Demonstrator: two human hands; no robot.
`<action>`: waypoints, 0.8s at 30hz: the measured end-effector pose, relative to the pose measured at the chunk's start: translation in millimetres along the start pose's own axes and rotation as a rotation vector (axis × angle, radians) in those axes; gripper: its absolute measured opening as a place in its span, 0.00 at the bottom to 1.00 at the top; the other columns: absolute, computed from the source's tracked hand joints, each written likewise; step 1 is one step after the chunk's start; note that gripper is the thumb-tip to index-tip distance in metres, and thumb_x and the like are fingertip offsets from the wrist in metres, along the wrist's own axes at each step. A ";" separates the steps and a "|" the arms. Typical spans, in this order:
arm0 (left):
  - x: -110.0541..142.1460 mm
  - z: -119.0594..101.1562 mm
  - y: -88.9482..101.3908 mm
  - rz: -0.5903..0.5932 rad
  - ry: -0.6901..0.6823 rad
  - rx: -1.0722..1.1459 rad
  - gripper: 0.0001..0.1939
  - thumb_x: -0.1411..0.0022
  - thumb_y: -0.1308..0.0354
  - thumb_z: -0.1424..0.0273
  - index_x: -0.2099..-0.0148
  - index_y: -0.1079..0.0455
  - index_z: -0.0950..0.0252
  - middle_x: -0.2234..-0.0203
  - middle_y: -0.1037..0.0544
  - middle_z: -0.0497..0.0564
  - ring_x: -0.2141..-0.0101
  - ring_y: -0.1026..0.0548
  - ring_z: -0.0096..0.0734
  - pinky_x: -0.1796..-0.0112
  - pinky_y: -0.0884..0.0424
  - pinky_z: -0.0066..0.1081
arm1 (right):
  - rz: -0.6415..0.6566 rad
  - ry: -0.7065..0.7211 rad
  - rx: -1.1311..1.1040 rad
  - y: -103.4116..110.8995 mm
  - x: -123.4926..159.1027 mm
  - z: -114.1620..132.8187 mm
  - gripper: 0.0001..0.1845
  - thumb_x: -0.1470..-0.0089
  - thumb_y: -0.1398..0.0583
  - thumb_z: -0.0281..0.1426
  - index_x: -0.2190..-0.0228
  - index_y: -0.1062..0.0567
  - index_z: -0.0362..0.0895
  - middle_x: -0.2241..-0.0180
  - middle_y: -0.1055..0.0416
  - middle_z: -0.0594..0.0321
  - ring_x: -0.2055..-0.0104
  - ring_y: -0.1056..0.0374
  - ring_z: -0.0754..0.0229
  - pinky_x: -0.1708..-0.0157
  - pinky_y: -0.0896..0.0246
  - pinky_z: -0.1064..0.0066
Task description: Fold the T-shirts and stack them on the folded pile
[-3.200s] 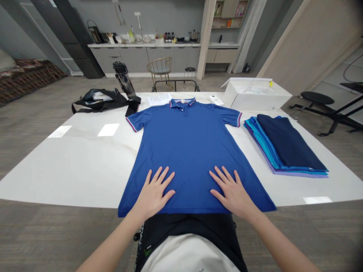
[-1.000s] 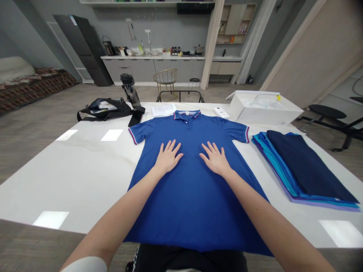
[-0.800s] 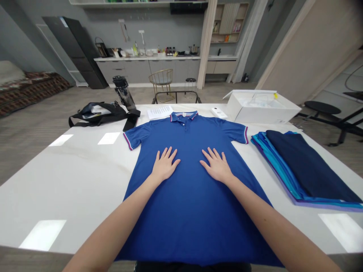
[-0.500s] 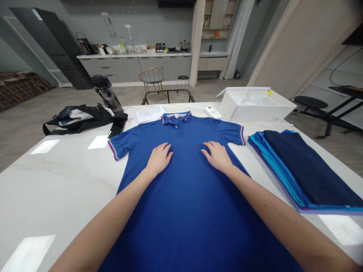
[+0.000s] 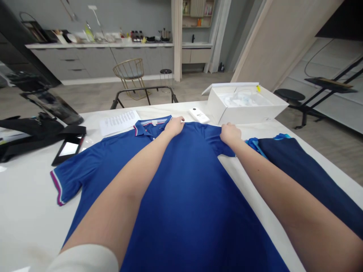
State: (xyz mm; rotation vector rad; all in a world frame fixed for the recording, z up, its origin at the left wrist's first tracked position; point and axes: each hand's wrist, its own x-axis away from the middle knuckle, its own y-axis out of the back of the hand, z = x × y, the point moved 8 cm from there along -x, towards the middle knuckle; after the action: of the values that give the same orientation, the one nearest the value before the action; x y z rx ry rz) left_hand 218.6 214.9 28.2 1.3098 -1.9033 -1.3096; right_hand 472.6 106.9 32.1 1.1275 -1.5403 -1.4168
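Observation:
A blue polo shirt (image 5: 181,189) lies spread flat on the white table (image 5: 28,223), its collar at the far end. My left hand (image 5: 175,126) is closed on the shirt's shoulder, right beside the striped collar. At the outer part of the right sleeve, my right hand (image 5: 230,133) has its fingers curled round the cloth. Most of that sleeve's cuff is hidden behind the hand. The other sleeve, with a white and purple-red striped cuff, rests flat on the left.
Folded clothes (image 5: 295,162) are stacked at the right. Behind the shirt are a white box (image 5: 246,113), a small white device (image 5: 199,115) and a printed sheet (image 5: 119,121). A phone (image 5: 69,148), a black bag (image 5: 28,132) and a dark bottle (image 5: 53,104) occupy the left.
Both hands have moved from lying on the shirt's chest to its far edge, closing on the shoulder and the right sleeve. The view has shifted to the right.

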 end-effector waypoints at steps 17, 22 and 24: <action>-14.5 -5.5 7.6 -0.041 0.004 0.093 0.12 0.30 0.49 0.71 0.48 0.28 0.61 0.59 0.20 0.57 0.57 0.22 0.41 0.51 0.29 0.39 | 0.171 0.090 0.008 73.1 0.1 -37.1 0.26 0.34 0.46 0.45 0.58 0.19 0.36 0.59 0.23 0.47 0.55 0.27 0.48 0.55 0.34 0.57; -0.4 4.2 50.7 -0.144 0.051 0.602 0.09 0.34 0.46 0.76 0.53 0.28 0.66 0.67 0.21 0.51 0.65 0.24 0.31 0.57 0.28 0.32 | 0.102 0.375 -0.331 171.6 53.4 34.8 0.35 0.33 0.50 0.54 0.57 0.19 0.36 0.64 0.25 0.58 0.62 0.30 0.58 0.61 0.35 0.67; 10.2 13.6 68.0 -0.156 0.090 0.832 0.10 0.34 0.46 0.75 0.51 0.30 0.67 0.67 0.21 0.50 0.66 0.24 0.28 0.60 0.28 0.29 | 0.065 0.526 -0.519 203.0 82.7 90.1 0.34 0.33 0.49 0.54 0.57 0.20 0.35 0.65 0.26 0.60 0.65 0.30 0.63 0.64 0.37 0.71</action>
State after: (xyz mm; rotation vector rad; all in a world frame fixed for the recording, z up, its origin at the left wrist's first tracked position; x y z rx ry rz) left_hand 173.8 217.4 82.1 1.8821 -2.4195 -0.4724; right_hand 336.9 59.6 220.6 1.0041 -0.7743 -1.2425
